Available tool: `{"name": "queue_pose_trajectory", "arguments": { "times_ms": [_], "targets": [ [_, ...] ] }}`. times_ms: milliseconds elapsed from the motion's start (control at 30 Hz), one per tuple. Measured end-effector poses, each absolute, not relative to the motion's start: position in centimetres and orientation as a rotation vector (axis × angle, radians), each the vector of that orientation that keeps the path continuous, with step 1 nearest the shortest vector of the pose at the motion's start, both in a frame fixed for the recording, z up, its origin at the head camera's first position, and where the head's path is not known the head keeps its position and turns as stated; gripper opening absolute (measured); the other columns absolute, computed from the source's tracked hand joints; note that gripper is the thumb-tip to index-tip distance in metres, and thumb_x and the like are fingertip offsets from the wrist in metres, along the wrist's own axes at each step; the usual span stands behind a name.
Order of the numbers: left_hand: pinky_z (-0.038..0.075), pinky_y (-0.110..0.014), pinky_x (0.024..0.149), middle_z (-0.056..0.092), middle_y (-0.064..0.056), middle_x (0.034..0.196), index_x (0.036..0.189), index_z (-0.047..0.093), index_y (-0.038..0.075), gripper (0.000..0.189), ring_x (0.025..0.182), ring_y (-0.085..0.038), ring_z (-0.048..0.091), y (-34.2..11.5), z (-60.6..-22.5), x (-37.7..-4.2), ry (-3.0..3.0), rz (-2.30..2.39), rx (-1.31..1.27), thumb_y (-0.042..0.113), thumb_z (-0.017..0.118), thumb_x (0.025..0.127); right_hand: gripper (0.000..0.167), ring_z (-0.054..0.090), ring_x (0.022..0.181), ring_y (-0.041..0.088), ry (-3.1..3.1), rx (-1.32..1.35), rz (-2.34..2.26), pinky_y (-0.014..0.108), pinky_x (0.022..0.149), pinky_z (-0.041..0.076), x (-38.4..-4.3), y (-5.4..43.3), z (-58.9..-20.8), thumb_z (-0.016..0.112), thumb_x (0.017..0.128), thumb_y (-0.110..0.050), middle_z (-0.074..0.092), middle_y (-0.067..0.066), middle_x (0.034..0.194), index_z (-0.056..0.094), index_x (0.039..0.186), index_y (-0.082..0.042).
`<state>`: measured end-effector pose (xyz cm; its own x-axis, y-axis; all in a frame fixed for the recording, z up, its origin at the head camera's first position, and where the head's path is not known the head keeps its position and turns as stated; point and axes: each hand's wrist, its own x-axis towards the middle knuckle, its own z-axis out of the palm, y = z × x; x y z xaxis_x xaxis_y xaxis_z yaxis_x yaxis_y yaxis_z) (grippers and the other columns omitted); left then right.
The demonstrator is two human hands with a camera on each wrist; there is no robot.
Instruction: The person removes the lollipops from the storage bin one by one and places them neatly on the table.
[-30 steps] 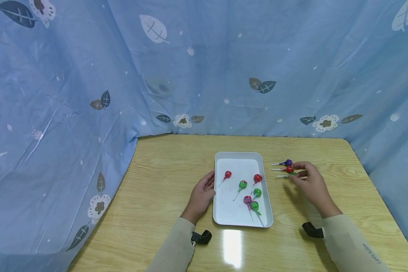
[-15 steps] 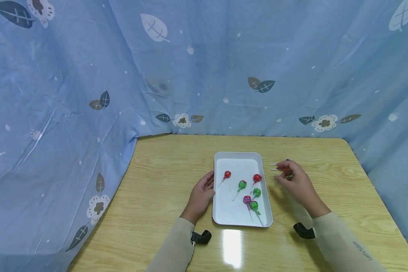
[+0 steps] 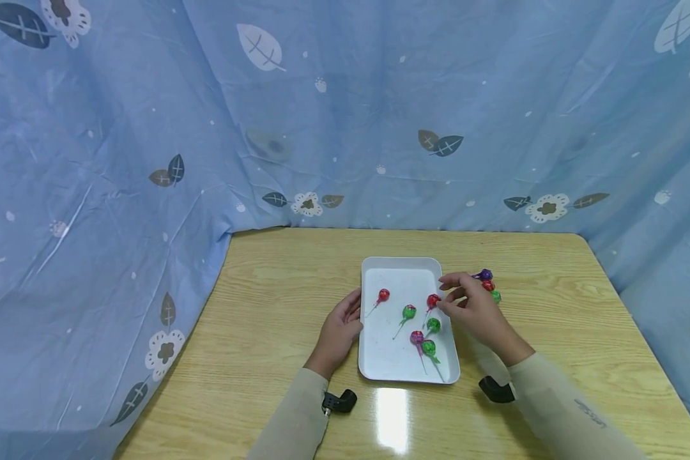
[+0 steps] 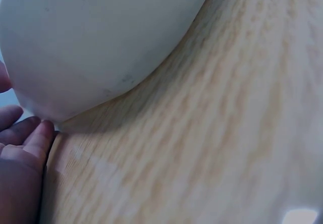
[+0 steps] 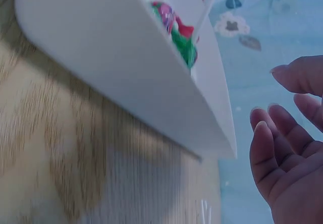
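Observation:
A white tray (image 3: 399,377) holds several wrapped lollipops: a red one (image 3: 383,295) at left, a green-and-red one (image 3: 409,312) in the middle, and others toward the right side. My left hand (image 3: 338,332) rests against the tray's left wall, its fingers touching the outside. Over the right rim is my right hand (image 3: 478,314), thumb and fingers apart and holding nothing; its fingertips are near the right red lollipop (image 3: 432,301). Just beyond that hand, purple (image 3: 485,275), red (image 3: 488,286) and green (image 3: 497,296) lollipops lie on the table, their sticks partly hidden.
The wooden table (image 3: 287,275) ends at the back against a blue patterned curtain (image 3: 345,128), which also hangs along the left and right. A small black wrist camera (image 3: 340,401) is worn on the left wrist, another camera (image 3: 496,388) on the right.
My right hand has left the green lollipop beside the tray and moved left, over the tray's right rim. The three lollipops on the table stay together. My left hand has stayed put.

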<state>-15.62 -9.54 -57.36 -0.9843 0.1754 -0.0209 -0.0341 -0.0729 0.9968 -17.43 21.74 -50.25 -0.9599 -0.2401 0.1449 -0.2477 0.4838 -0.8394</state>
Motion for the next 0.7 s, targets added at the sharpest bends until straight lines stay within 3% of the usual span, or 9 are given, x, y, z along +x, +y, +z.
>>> {"name": "queue_pose_trajectory", "arguments": {
  "times_ms": [467,700],
  "targets": [
    [0.046,-0.034,0.116,0.046,-0.011,0.167,0.167,0.04,0.004,0.075,0.149,-0.026,0.049,-9.5,-57.5,-15.7,2.036,2.212,0.169,-0.011,0.05,0.095,0.044,0.065,0.096,0.025,-2.676,0.537,1.616,0.028,0.083,0.059,-17.7,18.1,-49.8,0.081,0.097,-0.001,0.067,0.023,0.126,0.061,0.137,0.001],
    [0.045,-0.035,0.117,0.044,-0.013,0.168,0.168,0.039,0.002,0.076,0.15,-0.029,0.048,-9.6,-57.5,-15.7,2.019,2.224,0.2,-0.011,0.049,0.094,0.041,0.066,0.1,0.025,-2.663,0.609,1.623,0.034,0.083,0.058,-17.9,16.5,-49.8,0.08,0.097,-0.001,0.067,0.023,0.125,0.062,0.134,0.0]
  ]
}}
